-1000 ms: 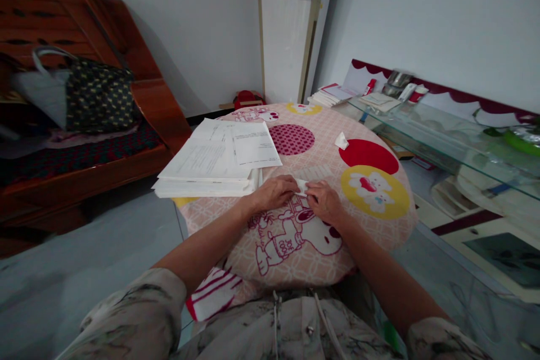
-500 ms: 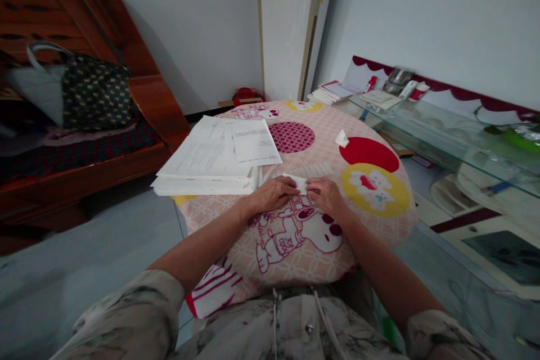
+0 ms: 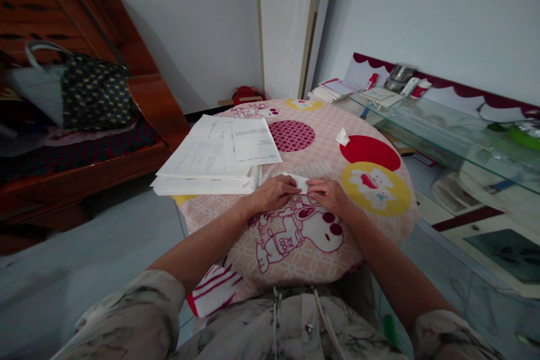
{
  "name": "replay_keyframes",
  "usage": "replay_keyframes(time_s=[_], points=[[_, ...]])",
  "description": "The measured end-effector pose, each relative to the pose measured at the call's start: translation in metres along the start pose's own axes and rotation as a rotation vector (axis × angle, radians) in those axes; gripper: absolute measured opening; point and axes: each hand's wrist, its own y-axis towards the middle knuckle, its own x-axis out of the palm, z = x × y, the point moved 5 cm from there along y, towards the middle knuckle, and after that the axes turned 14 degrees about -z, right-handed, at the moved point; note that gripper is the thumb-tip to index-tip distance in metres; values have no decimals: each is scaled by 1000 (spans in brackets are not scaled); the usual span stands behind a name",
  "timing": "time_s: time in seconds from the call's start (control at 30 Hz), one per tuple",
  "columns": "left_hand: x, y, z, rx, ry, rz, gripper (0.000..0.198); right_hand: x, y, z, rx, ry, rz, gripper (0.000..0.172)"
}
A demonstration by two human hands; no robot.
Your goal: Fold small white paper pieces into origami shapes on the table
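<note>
A small folded piece of white paper (image 3: 300, 181) lies on the round table (image 3: 371, 225), which wears a pink cartoon-print cloth. My left hand (image 3: 273, 193) presses on the paper's left part with curled fingers. My right hand (image 3: 329, 193) pinches its right edge. Most of the paper is hidden under my fingers. A thick stack of printed white sheets (image 3: 211, 163) sits just left of my left hand.
A small crumpled white scrap (image 3: 342, 137) lies further back on the table. A glass shelf unit (image 3: 447, 129) with books and small containers runs along the right. A wooden bench (image 3: 80, 140) with a dotted bag (image 3: 95, 93) stands left. A tall white appliance (image 3: 283, 28) stands behind.
My hands have shifted slightly on the small paper, flattening it against the table; the paper now shows more between my hands. The camera moved a little.
</note>
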Motion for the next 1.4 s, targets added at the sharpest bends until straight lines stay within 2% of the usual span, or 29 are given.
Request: replay_keyframes(time_s=[0.2, 0.43, 0.67, 0.77, 0.87, 0.97, 1.13, 1.4], points=[[-1, 2, 3, -23, 44, -15, 38, -8, 0, 0, -128, -57, -98, 23], [1, 3, 3, -32, 96, -11, 37, -5, -1, 6, -260, -158, -148, 22], [2, 5, 5, -19, 147, -7, 34, -13, 2, -4, -371, -257, -286, 25], [2, 4, 5, 5, 151, -10, 35, -15, 2, -5, -344, -201, -264, 25], [3, 1, 6, 25, 164, -18, 37, -15, 0, -5, -292, -118, -183, 28], [3, -1, 9, 30, 190, -32, 40, -11, -2, -11, -295, -143, -145, 30], [0, -3, 10, 31, 179, -42, 34, -6, -4, -24, -280, -288, -195, 27], [-10, -8, 2, 156, -10, -18, 28, 0, 2, -35, -194, -418, -267, 23]])
